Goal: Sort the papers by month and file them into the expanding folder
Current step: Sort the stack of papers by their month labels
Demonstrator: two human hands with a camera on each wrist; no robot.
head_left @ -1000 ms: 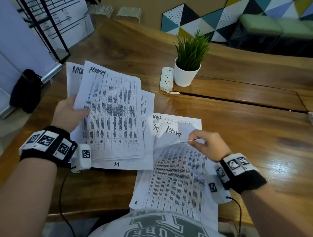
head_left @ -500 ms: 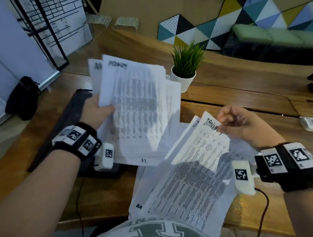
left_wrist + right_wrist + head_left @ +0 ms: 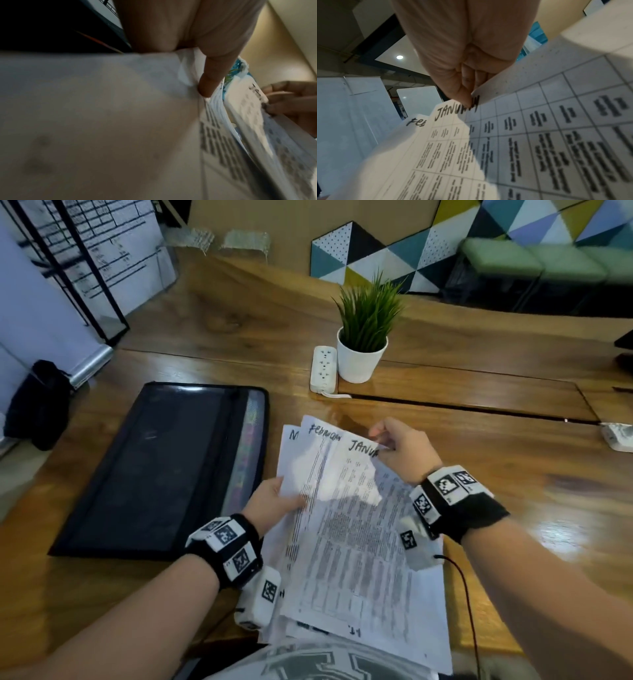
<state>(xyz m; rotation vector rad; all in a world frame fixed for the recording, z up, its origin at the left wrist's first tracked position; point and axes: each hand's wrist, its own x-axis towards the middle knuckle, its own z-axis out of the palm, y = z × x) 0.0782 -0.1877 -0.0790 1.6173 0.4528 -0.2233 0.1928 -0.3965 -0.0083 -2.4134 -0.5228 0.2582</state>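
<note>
Head view first, sweeping from the left: the expanding folder (image 3: 161, 470) lies flat and dark on the wooden bench (image 3: 513, 491), its coloured tab strip running along its right side, and no sheet can be seen in it. So filing, by the look of it, has not begun.

Just beside the folder's right edge comes the left hand (image 3: 274, 501), fingers under and thumb on top, clamping the left edge of the fanned stack of papers (image 3: 349, 542). The left wrist camera confirms it: the thumb presses down on the top of the sheaf while blurred printed tables spread away to the right.

Moving on across the fan, the handwritten headings read in steps: a sheet beginning with "M" at the back, then one that looks like February, then the January sheet (image 3: 359, 470) in front. That order suggests the early months are already lined up.

At the right, the right hand (image 3: 404, 450) pinches the top corner of the January sheet between thumb and fingers; the right wrist view shows the thumb tip sitting right on the end of the word. More sheets lie on the bench beneath the held stack, near the person's body, their months unreadable from here.

Judgement: sorting is well under way but not shown finished, and every paper has yet to go into a folder pocket.

Beyond the hands stand a potted plant (image 3: 363, 337) and a white power strip (image 3: 322, 368).
</note>
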